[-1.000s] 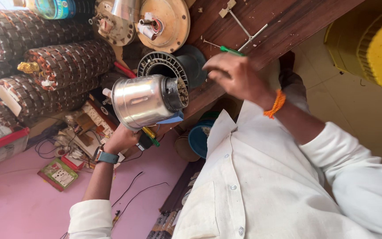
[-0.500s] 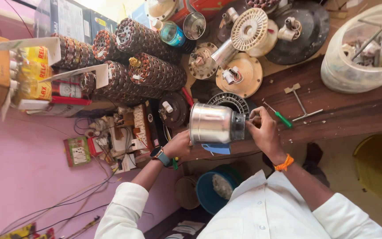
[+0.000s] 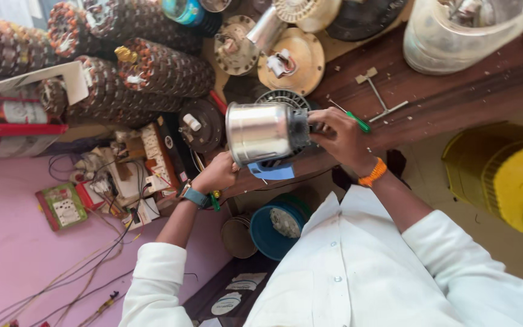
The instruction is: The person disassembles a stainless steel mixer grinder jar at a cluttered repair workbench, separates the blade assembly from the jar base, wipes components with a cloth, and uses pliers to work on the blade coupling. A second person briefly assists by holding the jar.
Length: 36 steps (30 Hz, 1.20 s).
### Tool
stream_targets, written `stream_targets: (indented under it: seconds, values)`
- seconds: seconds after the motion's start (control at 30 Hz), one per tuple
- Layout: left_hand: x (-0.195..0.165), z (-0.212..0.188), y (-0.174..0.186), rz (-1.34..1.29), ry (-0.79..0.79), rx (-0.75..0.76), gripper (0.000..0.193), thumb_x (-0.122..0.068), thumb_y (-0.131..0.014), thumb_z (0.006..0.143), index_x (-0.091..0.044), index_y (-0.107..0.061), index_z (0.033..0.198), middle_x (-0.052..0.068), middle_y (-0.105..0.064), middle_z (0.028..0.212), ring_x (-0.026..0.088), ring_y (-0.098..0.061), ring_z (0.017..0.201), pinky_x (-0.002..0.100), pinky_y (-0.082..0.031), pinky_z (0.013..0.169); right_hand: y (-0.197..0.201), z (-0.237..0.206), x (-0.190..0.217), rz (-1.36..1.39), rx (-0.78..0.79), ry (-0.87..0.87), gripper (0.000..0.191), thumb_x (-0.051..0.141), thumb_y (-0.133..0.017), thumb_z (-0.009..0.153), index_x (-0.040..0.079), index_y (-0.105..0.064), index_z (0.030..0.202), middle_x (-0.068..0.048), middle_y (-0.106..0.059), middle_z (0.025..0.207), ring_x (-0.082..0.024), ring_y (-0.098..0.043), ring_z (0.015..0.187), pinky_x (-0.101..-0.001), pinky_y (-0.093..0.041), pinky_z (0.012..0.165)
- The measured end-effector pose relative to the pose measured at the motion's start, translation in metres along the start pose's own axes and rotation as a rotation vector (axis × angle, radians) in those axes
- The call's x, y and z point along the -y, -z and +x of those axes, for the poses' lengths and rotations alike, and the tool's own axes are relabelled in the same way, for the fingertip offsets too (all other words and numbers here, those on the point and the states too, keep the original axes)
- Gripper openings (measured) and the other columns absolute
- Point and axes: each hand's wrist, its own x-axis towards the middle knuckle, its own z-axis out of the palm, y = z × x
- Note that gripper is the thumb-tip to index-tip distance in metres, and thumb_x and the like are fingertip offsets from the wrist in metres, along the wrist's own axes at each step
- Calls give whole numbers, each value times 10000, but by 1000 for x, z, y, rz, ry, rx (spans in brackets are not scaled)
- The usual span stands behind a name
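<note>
Steadiness is mattering most at this step, by my judgement: the shiny silver cylindrical metal motor housing [image 3: 260, 133] is being held on its side just above the dark brown wooden bench [image 3: 455, 91], and the work at its dark, ribbed end will probably go best if the body is kept from rolling while the tool is kept square to that end. Its polished wall is looking smooth and slippery, so a firm cradle from underneath seems wiser than a pinch. A blue flat piece [image 3: 272, 171] is showing just below it, touching or nearly touching the underside; which, I cannot tell. The right hand [image 3: 340, 136] is pressing against the ribbed end, fingers curled together around a slim green-handled screwdriver [image 3: 357, 122] whose tip is hidden behind the knuckles. The left hand [image 3: 219, 172], wearing a teal wristwatch [image 3: 194, 195], is closing on the lower rim of the housing at its smooth end, supporting it. The housing is shining brightly, its wall reflecting the room, without dents that I can make out. Near it on the bench, a grey metal T-shaped wrench [image 3: 379, 97] is lying well apart from both hands.
</note>
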Motion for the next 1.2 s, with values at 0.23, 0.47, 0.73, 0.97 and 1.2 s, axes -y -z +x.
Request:
stream_targets:
  seconds: [0.23, 0.47, 0.73, 0.97, 1.2]
  values:
    - [-1, -2, -2, 64, -64, 4, 430, 80, -556, 719, -20, -683, 1117, 260, -680, 1114, 492, -586, 1073, 522, -503, 902, -1, -5, -25, 35, 28, 100, 533, 125, -853, 816, 56, -529, 1234, -105, -704, 1185, -132, -678, 769, -272, -566, 649]
    - [-4, -2, -1, 80, 43, 20, 247, 51, -632, 752, -4, -652, 992, 239, -679, 999, 480, -594, 974, 491, -520, 820, -13, -2, -26, -97, 1, -120, 334, 237, -807, 975, 75, -557, 1126, -71, -677, 852, -150, -704, 682, -322, -523, 603]
    - [-24, 3, 9, 72, 126, 45, 386, 90, -613, 706, 2, -675, 1077, 230, -703, 1025, 466, -617, 991, 466, -536, 846, -4, 31, 5, 44, -73, -229, 175, 191, -669, 1047, 41, -612, 1115, -78, -715, 946, -172, -746, 863, -330, -559, 727]
    - [-23, 4, 10, -50, 123, 81, 486, 46, -664, 728, -18, -649, 1210, 218, -708, 1147, 405, -660, 1068, 426, -527, 917, 18, 21, 8, 29, 49, -18, 427, 189, -834, 818, 115, -666, 1204, -59, -697, 1303, -193, -722, 903, -323, -594, 757]
    - [-15, 2, 1, 33, 35, 1, 507, 102, -590, 688, 4, -656, 1181, 244, -688, 1119, 468, -605, 1058, 464, -512, 927, -4, 21, -9, 100, -32, -236, 350, 176, -820, 871, 58, -598, 1113, -75, -784, 1144, -117, -552, 611, -308, -496, 586]
